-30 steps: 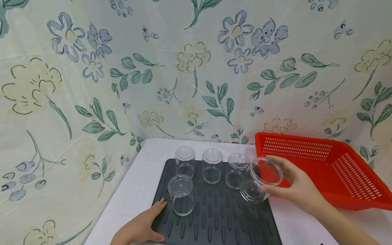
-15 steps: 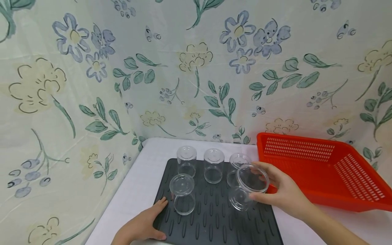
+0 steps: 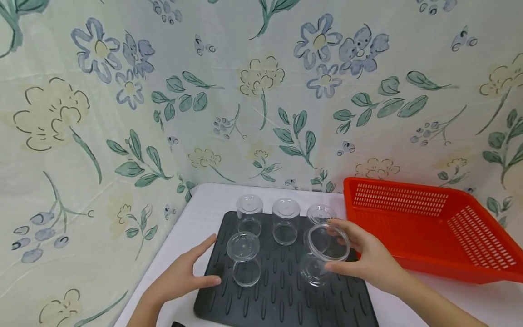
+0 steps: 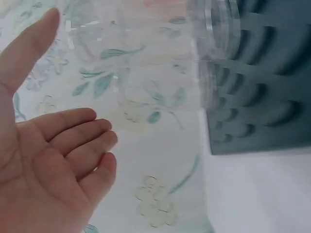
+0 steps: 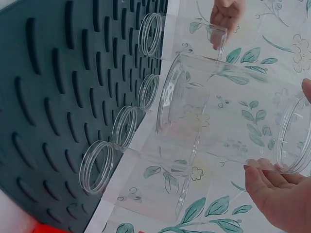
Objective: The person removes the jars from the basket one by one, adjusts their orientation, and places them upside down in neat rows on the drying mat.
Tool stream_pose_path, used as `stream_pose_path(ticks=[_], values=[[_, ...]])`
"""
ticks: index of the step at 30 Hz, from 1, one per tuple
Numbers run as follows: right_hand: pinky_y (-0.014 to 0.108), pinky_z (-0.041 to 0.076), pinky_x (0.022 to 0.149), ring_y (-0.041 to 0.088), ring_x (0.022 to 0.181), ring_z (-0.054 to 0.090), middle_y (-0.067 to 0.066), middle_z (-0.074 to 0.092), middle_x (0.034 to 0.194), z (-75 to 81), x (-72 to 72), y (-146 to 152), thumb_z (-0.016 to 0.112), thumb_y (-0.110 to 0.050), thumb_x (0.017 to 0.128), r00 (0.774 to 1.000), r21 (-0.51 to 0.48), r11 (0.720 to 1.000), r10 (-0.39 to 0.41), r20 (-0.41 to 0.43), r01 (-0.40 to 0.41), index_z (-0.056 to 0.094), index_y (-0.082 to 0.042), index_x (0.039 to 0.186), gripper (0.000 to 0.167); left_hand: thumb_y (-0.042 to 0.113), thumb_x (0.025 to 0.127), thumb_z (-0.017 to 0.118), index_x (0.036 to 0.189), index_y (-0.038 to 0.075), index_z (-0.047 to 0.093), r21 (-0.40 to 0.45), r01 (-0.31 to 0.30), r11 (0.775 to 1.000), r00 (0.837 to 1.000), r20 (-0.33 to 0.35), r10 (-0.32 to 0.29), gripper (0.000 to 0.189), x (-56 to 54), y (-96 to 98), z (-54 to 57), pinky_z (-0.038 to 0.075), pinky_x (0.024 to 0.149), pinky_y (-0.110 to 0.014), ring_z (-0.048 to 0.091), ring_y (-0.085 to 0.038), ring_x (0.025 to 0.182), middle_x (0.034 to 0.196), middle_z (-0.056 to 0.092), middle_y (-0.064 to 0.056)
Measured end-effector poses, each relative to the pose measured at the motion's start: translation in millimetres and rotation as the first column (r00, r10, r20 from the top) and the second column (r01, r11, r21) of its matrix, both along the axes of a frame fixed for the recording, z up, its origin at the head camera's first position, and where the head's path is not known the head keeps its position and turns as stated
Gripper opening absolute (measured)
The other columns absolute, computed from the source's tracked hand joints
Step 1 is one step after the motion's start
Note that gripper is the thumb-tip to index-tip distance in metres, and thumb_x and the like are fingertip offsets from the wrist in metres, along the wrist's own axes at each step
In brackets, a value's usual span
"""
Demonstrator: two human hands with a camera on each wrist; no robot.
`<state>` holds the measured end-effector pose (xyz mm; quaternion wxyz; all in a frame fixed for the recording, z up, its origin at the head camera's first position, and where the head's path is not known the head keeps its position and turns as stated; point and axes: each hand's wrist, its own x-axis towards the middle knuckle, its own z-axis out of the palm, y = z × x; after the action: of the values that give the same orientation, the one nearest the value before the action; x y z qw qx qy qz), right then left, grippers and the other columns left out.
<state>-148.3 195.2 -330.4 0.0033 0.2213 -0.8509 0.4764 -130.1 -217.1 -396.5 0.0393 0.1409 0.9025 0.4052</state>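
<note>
My right hand (image 3: 369, 254) pinches a clear, straight-sided jar (image 3: 313, 272) by its ringed end, thumb on the near side and fingers on the far side. It hangs tilted over the right part of a dark ribbed mat (image 3: 282, 295); in the right wrist view a gap shows between them. Three similar jars (image 3: 249, 212) stand in a back row, the rightmost partly behind my right hand and the held jar. Another jar (image 3: 245, 268) stands at the front left. Beside it, over the mat's left edge, my left hand (image 3: 181, 274) has thumb and fingers spread, holding nothing.
A red plastic basket (image 3: 408, 231) with slotted walls stands right of the mat. White cloth (image 3: 180, 227) covers the table under both. Behind and to the left hangs a flowered curtain (image 3: 229, 113).
My right hand has carried the jar left and toward me, away from the basket. My left hand has come off the mat's left edge, its fingers spreading wider.
</note>
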Motion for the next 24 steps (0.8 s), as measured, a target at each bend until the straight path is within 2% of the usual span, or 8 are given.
stream_pose_path(ticks=[3, 6, 8, 13, 15, 19, 20, 24], values=[[0.051, 0.048, 0.093, 0.036, 0.118, 0.055, 0.015, 0.059, 0.131, -0.9, 0.0, -1, 0.084, -0.021, 0.078, 1.0, -0.005, 1.0, 0.009, 0.011, -0.009, 0.049, -0.011, 0.139, 0.071, 0.045, 0.079, 0.079, 0.154, 0.026, 0.031, 0.052, 0.013, 0.999, 0.996, -0.087, -0.008, 0.092, -3.4, 8.6, 13.8, 0.03, 0.105, -0.064, 0.03, -0.035, 0.141, 0.156, 0.032, -0.001], [0.053, 0.047, 0.094, 0.038, 0.119, 0.054, 0.015, 0.058, 0.132, -1.4, 0.4, -2, 0.084, -0.022, 0.077, 0.999, -0.015, 1.0, 0.015, 0.031, -0.015, 0.049, -0.011, 0.139, 0.072, 0.039, 0.081, 0.08, 0.154, 0.03, 0.03, 0.114, 0.076, 0.991, 0.986, -0.157, -0.057, 0.089, -6.6, 23.1, 24.6, 0.029, 0.105, -0.065, 0.028, -0.032, 0.142, 0.157, 0.031, 0.002], [0.053, 0.046, 0.095, 0.037, 0.12, 0.053, 0.015, 0.058, 0.133, -1.6, 0.7, -4, 0.084, -0.023, 0.077, 0.999, -0.02, 1.0, 0.019, 0.039, -0.018, 0.049, -0.011, 0.139, 0.072, 0.036, 0.082, 0.08, 0.154, 0.032, 0.029, 0.144, 0.12, 0.982, 0.979, -0.179, -0.093, 0.088, -7.1, 35.2, 31.0, 0.029, 0.105, -0.065, 0.028, -0.03, 0.143, 0.157, 0.03, 0.004], [0.04, 0.049, 0.096, 0.033, 0.12, 0.054, 0.011, 0.058, 0.132, -1.2, 1.5, -9, 0.085, -0.024, 0.076, 0.999, -0.028, 0.999, 0.041, 0.021, -0.041, 0.051, -0.012, 0.138, 0.071, 0.038, 0.082, 0.079, 0.154, 0.035, 0.028, 0.145, 0.205, 0.968, 0.965, -0.197, -0.174, 0.088, -3.9, 65.3, 42.7, 0.033, 0.105, -0.06, 0.03, -0.024, 0.142, 0.156, 0.03, 0.007], [0.04, 0.048, 0.097, 0.033, 0.12, 0.054, 0.01, 0.058, 0.132, -0.1, 2.3, -10, 0.085, -0.023, 0.076, 0.998, -0.037, 0.998, 0.054, 0.016, -0.053, 0.051, -0.012, 0.138, 0.071, 0.039, 0.081, 0.079, 0.154, 0.037, 0.027, 0.13, 0.23, 0.965, 0.958, -0.203, -0.201, 0.089, -3.7, 75.9, 45.1, 0.034, 0.105, -0.059, 0.031, -0.023, 0.142, 0.156, 0.03, 0.008], [0.043, 0.047, 0.097, 0.031, 0.12, 0.055, 0.011, 0.057, 0.133, 0.7, 4.6, -14, 0.085, -0.023, 0.076, 0.997, -0.052, 0.996, 0.073, 0.01, -0.072, 0.051, -0.012, 0.138, 0.072, 0.037, 0.082, 0.079, 0.154, 0.033, 0.026, 0.133, 0.31, 0.941, 0.935, -0.22, -0.277, 0.09, -7.8, 95.4, 47.2, 0.033, 0.107, -0.057, 0.031, -0.021, 0.142, 0.156, 0.029, 0.008], [0.046, 0.046, 0.097, 0.031, 0.12, 0.055, 0.011, 0.058, 0.133, 0.5, 5.2, -15, 0.085, -0.023, 0.076, 0.997, -0.053, 0.996, 0.076, 0.006, -0.076, 0.051, -0.012, 0.138, 0.072, 0.037, 0.082, 0.08, 0.154, 0.034, 0.026, 0.134, 0.32, 0.938, 0.933, -0.218, -0.287, 0.091, -8.7, 100.2, 47.8, 0.033, 0.107, -0.056, 0.03, -0.02, 0.142, 0.156, 0.029, 0.009], [0.045, 0.047, 0.097, 0.027, 0.118, 0.056, 0.007, 0.059, 0.132, -1.7, 6.9, -18, 0.086, -0.024, 0.074, 0.995, -0.053, 0.994, 0.095, -0.02, -0.096, 0.053, -0.013, 0.137, 0.072, 0.039, 0.081, 0.08, 0.155, 0.034, 0.024, 0.14, 0.357, 0.924, 0.923, -0.203, -0.326, 0.092, -12.6, 118.2, 48.8, 0.032, 0.108, -0.055, 0.029, -0.016, 0.142, 0.156, 0.028, 0.011]])
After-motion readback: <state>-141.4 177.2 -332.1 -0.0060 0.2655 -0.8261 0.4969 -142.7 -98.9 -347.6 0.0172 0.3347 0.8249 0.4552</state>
